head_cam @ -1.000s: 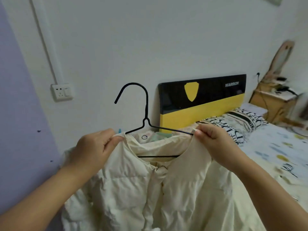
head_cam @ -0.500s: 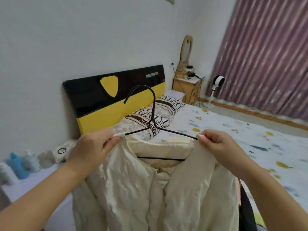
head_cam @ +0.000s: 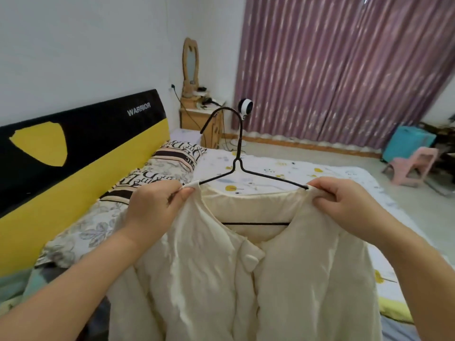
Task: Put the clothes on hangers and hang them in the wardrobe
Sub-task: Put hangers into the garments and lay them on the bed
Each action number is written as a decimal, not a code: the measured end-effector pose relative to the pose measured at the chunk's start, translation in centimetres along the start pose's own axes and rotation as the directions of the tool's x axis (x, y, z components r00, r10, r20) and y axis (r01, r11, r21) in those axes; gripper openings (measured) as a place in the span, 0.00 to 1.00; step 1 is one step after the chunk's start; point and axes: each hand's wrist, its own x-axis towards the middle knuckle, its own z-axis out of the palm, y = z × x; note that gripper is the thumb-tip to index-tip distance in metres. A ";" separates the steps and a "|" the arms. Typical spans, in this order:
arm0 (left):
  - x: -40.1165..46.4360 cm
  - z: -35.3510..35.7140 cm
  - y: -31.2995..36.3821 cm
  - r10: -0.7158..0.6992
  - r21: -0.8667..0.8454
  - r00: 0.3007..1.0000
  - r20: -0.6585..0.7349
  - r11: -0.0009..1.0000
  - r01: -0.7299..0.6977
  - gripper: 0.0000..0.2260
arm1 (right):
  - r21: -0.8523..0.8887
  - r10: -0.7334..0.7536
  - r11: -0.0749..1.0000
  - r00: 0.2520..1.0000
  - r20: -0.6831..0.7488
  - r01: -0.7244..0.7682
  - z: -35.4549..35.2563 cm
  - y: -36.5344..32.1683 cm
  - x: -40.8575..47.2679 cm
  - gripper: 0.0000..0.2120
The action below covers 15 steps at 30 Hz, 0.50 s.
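Right in front of me, held up between both hands, hangs a cream jacket (head_cam: 246, 279) on a black wire hanger (head_cam: 240, 166). My left hand (head_cam: 154, 210) pinches the jacket's left shoulder at the collar edge, thumb and fingers (head_cam: 186, 191) closed on the fabric where the hanger's arm runs under it. My right hand (head_cam: 344, 203) grips the right shoulder the same way, fingers curled over the cloth and the wire end. The hanger's hook stands upright above the collar, and its bottom bar shows across the open neckline. The jacket's front is closed, with a button (head_cam: 251, 260) visible below the neck, and the body hangs down out of view. Beyond the jacket lies the bed (head_cam: 332, 173) with a white sheet printed with yellow spots, and a patterned pillow (head_cam: 172, 161) rests at its head. A black and yellow headboard (head_cam: 81, 153) stands against the white wall on the left. Farther back, a wooden nightstand (head_cam: 197, 121) carries an oval mirror (head_cam: 190, 62), with a small white fan (head_cam: 246, 107) just beside it. Purple curtains (head_cam: 344, 70) cover the far wall, and a pink chair (head_cam: 411, 166) stands near a blue case (head_cam: 408, 141) at the right.
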 end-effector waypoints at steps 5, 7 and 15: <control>3.4 5.2 -3.5 0.038 -0.051 0.997 0.064 0.998 -0.034 0.27 | -0.093 0.106 0.989 0.989 -0.103 -0.116 2.0 2.3 4.1 0.10; 4.7 7.3 -4.6 0.049 -0.049 0.995 0.083 0.998 -0.045 0.24 | -0.092 0.155 0.981 0.976 -0.154 -0.170 2.8 3.4 5.9 0.09; 10.7 16.8 -8.7 0.003 -0.003 0.990 0.144 1.000 -0.002 0.23 | -0.048 0.209 0.971 0.933 -0.295 -0.233 5.9 9.4 15.8 0.05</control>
